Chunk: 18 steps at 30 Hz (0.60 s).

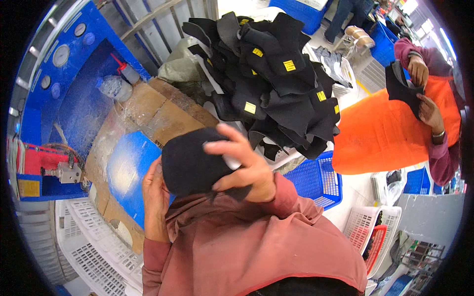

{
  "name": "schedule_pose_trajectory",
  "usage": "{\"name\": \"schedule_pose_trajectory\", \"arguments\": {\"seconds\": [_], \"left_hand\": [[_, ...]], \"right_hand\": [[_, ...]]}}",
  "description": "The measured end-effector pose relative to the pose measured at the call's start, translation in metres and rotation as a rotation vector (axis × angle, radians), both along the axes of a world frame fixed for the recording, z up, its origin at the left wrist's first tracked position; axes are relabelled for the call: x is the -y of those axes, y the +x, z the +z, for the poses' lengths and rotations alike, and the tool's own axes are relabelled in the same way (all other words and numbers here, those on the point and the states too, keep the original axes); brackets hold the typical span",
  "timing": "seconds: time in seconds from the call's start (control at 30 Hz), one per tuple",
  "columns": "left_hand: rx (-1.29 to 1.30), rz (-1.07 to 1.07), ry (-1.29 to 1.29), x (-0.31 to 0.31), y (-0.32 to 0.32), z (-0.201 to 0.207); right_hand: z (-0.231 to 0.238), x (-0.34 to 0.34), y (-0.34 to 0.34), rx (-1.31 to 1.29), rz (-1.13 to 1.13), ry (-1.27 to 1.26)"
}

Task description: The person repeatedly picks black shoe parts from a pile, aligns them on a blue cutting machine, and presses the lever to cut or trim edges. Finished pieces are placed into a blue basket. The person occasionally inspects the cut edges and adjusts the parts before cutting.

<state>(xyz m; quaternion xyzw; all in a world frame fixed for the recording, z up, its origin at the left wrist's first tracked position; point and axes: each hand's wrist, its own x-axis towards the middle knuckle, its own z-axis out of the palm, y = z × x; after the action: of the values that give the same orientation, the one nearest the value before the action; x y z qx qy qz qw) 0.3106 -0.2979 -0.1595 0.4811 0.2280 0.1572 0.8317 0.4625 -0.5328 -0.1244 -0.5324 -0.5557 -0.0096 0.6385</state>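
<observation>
The left hand [155,185] had its fingers closed on the left edge of a rounded black fabric piece [188,163], in front of the person's dull-red smock [256,241]; the right hand [249,170], half open and blurred, lay over its right side, and I couldn't tell whether it gripped. Just beyond, a big heap of black fabric pieces with yellow labels [276,79] overflowed a white plastic container [285,160]. A blue mesh plastic basket [320,182] stood beside it. Farther right, a white plastic basket [361,224] held dark things, near a red plastic basket [375,246]. A squat clear plastic bottle [116,89] stood on the cardboard-covered desk [140,102].
</observation>
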Motion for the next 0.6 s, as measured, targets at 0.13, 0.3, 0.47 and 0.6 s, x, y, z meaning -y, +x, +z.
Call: {"name": "schedule_pose_trajectory", "arguments": {"seconds": [0.13, 0.3, 0.47, 0.6], "left_hand": [[-0.010, -0.010, -0.058, -0.002, -0.003, 0.006], [-0.083, -0.074, 0.098, -0.014, -0.004, 0.009], [0.015, -0.027, 0.257, -0.004, 0.010, 0.015], [0.086, -0.015, 0.354, -0.002, 0.021, 0.025]], "right_hand": [[-0.006, -0.002, -0.013, 0.126, -0.093, -0.039], [-0.021, 0.000, -0.017, 0.269, -0.138, -0.069], [-0.031, 0.003, -0.027, 0.209, -0.257, -0.122], [-0.038, 0.004, -0.041, -0.151, -0.380, -0.143]]}}
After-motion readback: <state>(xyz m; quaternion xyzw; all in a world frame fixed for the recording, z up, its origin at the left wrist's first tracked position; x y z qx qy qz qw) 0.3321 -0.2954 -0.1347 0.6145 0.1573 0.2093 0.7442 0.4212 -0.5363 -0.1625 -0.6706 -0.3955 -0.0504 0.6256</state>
